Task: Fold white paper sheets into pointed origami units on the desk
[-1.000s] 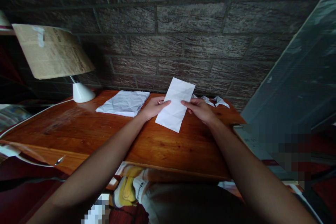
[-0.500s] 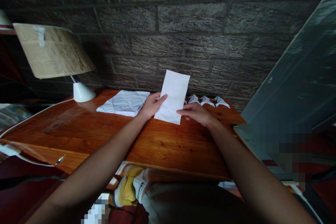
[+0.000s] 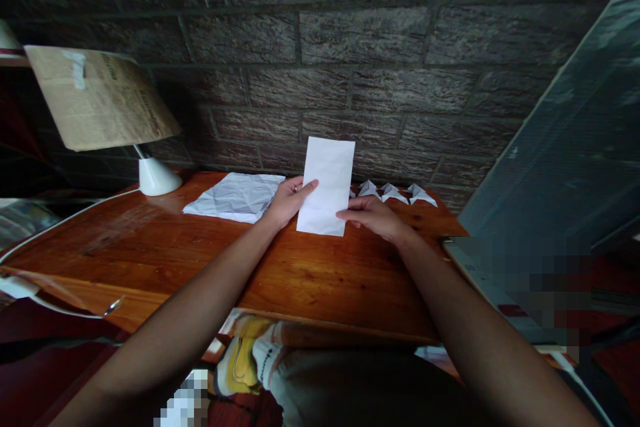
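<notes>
A plain white sheet of paper (image 3: 327, 177), a tall rectangle, is held upright above the desk between my two hands. My left hand (image 3: 291, 201) grips its left edge, thumb on the front and fingers behind; a ring shows on one finger. My right hand (image 3: 373, 215) pinches the lower right edge between thumb and fingers. Left of my left hand lie creased white paper sheets (image 3: 235, 197). Behind my right hand stand several small folded paper pieces (image 3: 395, 193) in a row, one partly hidden by the hand.
The wooden desk (image 3: 300, 280) runs against a dark brick wall (image 3: 365, 40). A lamp (image 3: 160, 177) with a brown paper shade stands at the back left, its white cord (image 3: 70, 217) crossing the desk. A grey panel (image 3: 565, 147) leans at the right.
The paper has turned a little counterclockwise, so it now stands straighter, and its top has shifted slightly left. Both hands keep their grip in nearly the same place.
</notes>
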A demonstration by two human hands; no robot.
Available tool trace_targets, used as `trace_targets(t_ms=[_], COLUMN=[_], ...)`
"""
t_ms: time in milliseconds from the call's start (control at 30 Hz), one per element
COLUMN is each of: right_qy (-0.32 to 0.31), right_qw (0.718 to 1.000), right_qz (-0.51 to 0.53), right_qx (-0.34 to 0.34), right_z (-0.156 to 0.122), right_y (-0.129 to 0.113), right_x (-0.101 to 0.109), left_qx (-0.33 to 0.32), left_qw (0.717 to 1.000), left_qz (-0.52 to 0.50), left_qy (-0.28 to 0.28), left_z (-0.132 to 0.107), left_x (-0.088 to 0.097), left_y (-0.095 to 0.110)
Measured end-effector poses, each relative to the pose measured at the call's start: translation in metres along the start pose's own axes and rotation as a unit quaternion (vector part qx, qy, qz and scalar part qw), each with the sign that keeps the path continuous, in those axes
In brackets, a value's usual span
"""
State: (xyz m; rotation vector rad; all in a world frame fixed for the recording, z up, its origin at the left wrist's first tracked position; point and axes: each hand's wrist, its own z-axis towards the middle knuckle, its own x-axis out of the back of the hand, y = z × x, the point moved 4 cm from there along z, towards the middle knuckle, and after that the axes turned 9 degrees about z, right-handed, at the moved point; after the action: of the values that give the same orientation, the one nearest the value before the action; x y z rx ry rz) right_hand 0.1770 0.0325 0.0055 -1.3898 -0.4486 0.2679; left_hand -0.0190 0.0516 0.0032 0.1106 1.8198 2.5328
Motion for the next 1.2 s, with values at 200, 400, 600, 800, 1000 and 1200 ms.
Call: trace_targets(t_ms=[200,400,600,800,1000,1200], right_qy=[-0.005,-0.032,-0.036,0.001,-0.022,-0.022], right_qw=[1.0,0.998,0.998,0.999,0.999,0.998], right_qz=[0.0,-0.046,-0.031,0.024,0.006,0.013], right_qx=[-0.004,-0.032,-0.028,-0.036,-0.047,-0.054], right_z=[0.0,-0.004,-0.004,-0.003,-0.005,-0.003], right_y=[0.001,0.001,0.0,0.0,0.0,0.007], right_x=[-0.003,-0.013,-0.014,-0.016,-0.02,-0.021], left_qx=[-0.013,-0.002,0.041,0.036,0.052,0.057], left_qw=[0.999,0.997,0.996,0.994,0.99,0.988], left_qz=[-0.043,-0.06,-0.082,-0.099,-0.126,-0.134], left_qy=[0.017,0.039,-0.006,0.013,0.021,0.055], left_z=[0.003,0.005,0.003,0.004,0.007,0.008], left_x=[0.001,0.005,0.0,0.001,0.001,0.006], left_y=[-0.001,-0.003,-0.007,-0.008,-0.011,-0.011])
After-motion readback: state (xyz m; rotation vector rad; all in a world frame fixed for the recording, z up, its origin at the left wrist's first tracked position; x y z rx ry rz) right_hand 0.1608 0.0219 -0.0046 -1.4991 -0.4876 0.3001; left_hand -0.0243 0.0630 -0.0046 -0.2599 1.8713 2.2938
